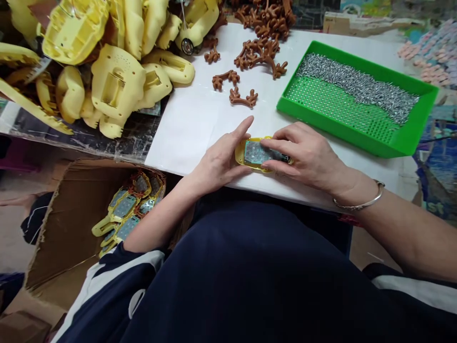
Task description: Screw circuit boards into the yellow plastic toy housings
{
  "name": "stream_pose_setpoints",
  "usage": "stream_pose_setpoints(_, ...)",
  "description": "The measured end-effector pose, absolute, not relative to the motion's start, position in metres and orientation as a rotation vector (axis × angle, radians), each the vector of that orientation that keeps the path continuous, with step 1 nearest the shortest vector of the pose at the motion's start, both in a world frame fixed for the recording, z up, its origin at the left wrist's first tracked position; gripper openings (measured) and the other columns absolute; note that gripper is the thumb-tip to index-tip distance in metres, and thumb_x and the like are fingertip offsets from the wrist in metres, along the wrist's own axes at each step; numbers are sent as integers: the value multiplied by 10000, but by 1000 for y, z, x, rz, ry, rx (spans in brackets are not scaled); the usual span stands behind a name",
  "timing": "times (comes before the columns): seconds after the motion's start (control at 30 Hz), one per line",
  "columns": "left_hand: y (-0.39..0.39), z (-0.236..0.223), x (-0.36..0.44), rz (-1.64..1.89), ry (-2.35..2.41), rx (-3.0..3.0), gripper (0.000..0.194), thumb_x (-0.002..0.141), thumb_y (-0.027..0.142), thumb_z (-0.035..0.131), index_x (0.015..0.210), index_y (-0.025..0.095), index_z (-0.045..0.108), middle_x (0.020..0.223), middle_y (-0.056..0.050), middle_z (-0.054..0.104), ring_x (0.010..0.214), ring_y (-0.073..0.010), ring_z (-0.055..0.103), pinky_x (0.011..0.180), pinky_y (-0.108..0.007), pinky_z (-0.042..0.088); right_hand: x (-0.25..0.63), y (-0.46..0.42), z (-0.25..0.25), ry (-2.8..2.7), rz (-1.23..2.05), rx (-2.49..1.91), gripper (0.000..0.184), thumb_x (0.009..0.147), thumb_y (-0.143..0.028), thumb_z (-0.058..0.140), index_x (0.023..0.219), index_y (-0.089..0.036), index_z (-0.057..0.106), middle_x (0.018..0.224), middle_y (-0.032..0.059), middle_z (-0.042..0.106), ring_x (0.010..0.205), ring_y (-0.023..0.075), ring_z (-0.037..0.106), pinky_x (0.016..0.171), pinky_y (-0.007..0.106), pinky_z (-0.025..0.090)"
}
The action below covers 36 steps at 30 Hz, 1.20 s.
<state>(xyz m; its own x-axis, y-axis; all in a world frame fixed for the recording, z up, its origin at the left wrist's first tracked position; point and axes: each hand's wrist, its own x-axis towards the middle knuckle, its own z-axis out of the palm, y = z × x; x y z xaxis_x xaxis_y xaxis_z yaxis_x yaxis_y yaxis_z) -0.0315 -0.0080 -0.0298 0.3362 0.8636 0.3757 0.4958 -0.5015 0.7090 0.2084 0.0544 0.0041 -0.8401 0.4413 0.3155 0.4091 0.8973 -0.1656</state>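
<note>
On the white tabletop in front of me lies a yellow plastic toy shell (240, 153) with a green circuit board (255, 153) in it. My left hand (222, 159) is around the shell's left end, one finger pointing up and away from it and others against its edges. My right hand (303, 151) grips the board's right part from above, finger and thumb on its two long sides. The palm hides the shell's right end. Just beyond my hands lie brown antler-shaped pieces (243, 98).
A green tray (328, 131) of small metal screws (357, 83) stands at the right. Yellow shells (117, 81) are heaped at the left, with more brown antler pieces (266, 19) at the back. Below left, an open cardboard box (67, 228) holds shells with boards (124, 205).
</note>
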Motion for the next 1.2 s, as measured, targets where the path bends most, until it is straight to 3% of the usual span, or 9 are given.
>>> stream_pose_setpoints(0.3, -8, -26, -36, 985, 1123, 2164, 823, 936, 461, 662, 1614, 285, 233, 1364, -108, 639, 1198, -241, 665, 1049, -396, 568, 207, 49, 4, -2681, 174, -698, 453, 1007, -507, 495, 1207, -164, 713, 1015, 167, 700, 884, 282, 622, 777, 458, 546)
stream_pose_setpoints(0.5, -9, -29, -34, 989, 1166, 2159, 827, 953, 580, 588, 1616, 233, 236, 1366, -92, 643, 1185, -223, 667, 1057, -340, 549, 206, 49, 5, -2686, 175, -697, 464, 1010, -520, 469, 1212, -182, 713, 1021, 165, 697, 883, 285, 607, 785, 461, 540)
stream_pose_setpoints(0.67, -8, -32, -34, 1017, 1176, 2085, 920, 880, 577, 705, 1617, 262, 255, 1228, -100, 707, 1193, -240, 660, 1016, -363, 558, 206, 48, 5, -2709, 101, -683, 445, 1014, -490, 484, 1208, -163, 714, 1011, 153, 693, 875, 269, 608, 773, 438, 533)
stream_pose_setpoints(0.93, -7, -33, -33, 1034, 1136, 2079, 890, 903, 553, 688, 1622, 268, 249, 1255, -102, 686, 1159, -237, 664, 1017, -383, 547, 205, 47, 2, -2700, -134, -622, 521, 1037, -532, 396, 1166, -141, 716, 952, 137, 693, 832, 237, 577, 752, 389, 516)
stream_pose_setpoints(1.2, -8, -32, -33, 1025, 1138, 2121, 862, 924, 533, 667, 1619, 251, 242, 1310, -113, 665, 1161, -219, 660, 1036, -356, 540, 205, 50, 4, -2781, 9, -671, 492, 1028, -521, 413, 1191, -159, 703, 1000, 143, 676, 877, 258, 583, 789, 400, 486)
